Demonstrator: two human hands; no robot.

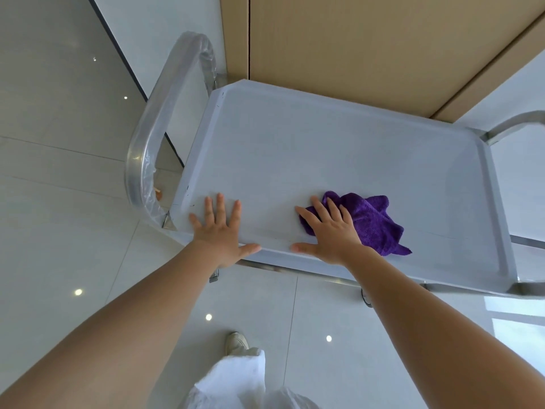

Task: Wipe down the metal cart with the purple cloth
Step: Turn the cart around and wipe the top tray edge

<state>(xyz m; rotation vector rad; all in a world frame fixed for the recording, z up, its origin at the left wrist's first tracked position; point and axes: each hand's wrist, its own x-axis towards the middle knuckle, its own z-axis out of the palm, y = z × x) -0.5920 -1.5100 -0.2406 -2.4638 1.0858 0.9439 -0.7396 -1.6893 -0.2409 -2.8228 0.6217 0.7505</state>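
Right hand flat, fingers spread, pressing crumpled purple terry cloth onto grey metal cart tray; left hand splayed flat, bracing. Soft, light, probably bunches; best pressed mid-cloth.

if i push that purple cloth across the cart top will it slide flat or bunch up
The crumpled purple terry cloth looks floppy, so it would probably bunch. The right hand pressing flat on it should help it slide over the smooth grey metal cart top.

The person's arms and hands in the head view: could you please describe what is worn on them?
Nothing is worn on them: the left hand and right hand are bare, without gloves, rings or watch, and both forearms are uncovered, with no sleeve in view.
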